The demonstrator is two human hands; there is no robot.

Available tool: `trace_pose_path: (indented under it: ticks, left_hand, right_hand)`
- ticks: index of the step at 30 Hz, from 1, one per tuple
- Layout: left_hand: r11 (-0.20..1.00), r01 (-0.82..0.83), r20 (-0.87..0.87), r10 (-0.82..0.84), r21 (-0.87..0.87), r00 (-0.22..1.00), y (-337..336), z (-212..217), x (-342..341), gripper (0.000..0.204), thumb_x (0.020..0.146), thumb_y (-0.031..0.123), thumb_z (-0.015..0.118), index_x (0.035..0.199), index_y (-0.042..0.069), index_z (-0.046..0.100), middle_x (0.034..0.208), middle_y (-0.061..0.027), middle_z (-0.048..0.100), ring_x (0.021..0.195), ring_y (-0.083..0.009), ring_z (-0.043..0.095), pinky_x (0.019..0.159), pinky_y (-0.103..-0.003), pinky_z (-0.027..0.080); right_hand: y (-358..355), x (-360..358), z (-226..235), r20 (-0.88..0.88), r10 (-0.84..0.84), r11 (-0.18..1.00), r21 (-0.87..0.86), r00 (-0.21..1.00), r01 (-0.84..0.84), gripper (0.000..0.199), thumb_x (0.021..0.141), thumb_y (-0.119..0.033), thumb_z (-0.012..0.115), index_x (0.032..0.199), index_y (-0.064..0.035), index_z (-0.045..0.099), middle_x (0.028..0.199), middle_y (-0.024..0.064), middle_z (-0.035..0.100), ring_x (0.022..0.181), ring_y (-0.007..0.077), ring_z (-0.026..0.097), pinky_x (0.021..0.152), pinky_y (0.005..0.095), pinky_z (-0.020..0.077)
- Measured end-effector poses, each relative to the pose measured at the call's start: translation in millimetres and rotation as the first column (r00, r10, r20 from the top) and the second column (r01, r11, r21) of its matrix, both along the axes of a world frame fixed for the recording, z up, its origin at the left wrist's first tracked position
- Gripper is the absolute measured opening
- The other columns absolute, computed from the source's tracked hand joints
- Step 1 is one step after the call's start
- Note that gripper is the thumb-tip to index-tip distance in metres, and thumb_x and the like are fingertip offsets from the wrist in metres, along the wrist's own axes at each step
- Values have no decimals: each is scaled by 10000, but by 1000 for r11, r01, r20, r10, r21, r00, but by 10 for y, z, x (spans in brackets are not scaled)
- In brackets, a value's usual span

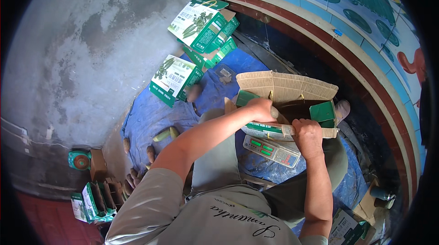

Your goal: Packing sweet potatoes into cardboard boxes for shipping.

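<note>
Carton open on my lap, over the weighing scale (flaps up). My left hand grips its near rim, right hand clenched on the near flap. Blue tarp underneath, printed boxes well apart.

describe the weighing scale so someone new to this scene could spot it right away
Start at the open cardboard box that both hands grip. Just under its near edge, over the blue tarp, sits the scale: a flat grey slab with green display windows and a keypad, unlike the green-and-white cartons around.
</note>
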State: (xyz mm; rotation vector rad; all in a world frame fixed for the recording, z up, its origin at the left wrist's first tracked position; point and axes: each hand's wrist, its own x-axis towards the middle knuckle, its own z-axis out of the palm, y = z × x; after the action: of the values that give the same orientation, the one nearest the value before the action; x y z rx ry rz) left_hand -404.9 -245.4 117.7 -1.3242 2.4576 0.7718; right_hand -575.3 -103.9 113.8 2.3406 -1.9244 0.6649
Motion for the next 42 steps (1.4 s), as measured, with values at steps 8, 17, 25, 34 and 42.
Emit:
trace_pose_path:
  ticks: [8, 17, 25, 34, 42]
  left_hand:
    - [986, 59, 148, -83, 157, 985, -79, -96, -113, 722, 638, 480, 777, 1162, 17, 599, 1113, -200, 631, 1070, -336, 593, 889, -395, 485]
    - [998, 37, -145, -29, 54, 989, 9, -51, 54, 359, 820, 319, 662, 1088, 79, 661, 940, -127, 689, 884, -293, 655, 777, -398, 508]
    - [969, -197, -694, 244, 148, 677, -12, 613, 721, 244, 862, 203, 666, 1035, 32, 650, 882, -65, 683, 789, -118, 631, 726, -271, 504]
    - [790, -599, -590, 425, -128, 687, 86, -100, 2398, 186, 863, 158, 641, 997, 30, 659, 907, -123, 676, 809, -201, 649, 731, -300, 511]
    - [662, -749, -329, 716, 38, 616, 448, -1358, 3505, 285, 828, 297, 634, 961, 50, 684, 921, -177, 678, 888, -325, 660, 787, -402, 506]
  right_hand:
    - [-10, -20, 51, -26, -11, 999, 35, 1000, 12, 132, 671, -107, 663, 714, -113, 539, 659, 53, 554, 664, 240, 594, 629, 369, 471]
    - [-26, 31, 112, -12, -16, 995, 100, 1000, 17, 192, 635, -92, 700, 723, -98, 530, 674, 64, 553, 683, 259, 589, 640, 380, 465]
    - [-24, 71, 137, -10, -57, 994, 91, 998, 58, 209, 610, -52, 694, 737, -86, 532, 684, 79, 546, 687, 290, 575, 640, 400, 462]
    - [-33, 82, 133, -24, -55, 994, 97, 998, 57, 173, 647, -31, 656, 727, -76, 510, 689, 92, 548, 679, 297, 576, 632, 410, 464]
    - [-126, 110, 95, -19, -49, 995, 90, 999, 51, 233, 601, -30, 691, 734, -71, 504, 705, 93, 557, 700, 299, 580, 643, 409, 469]
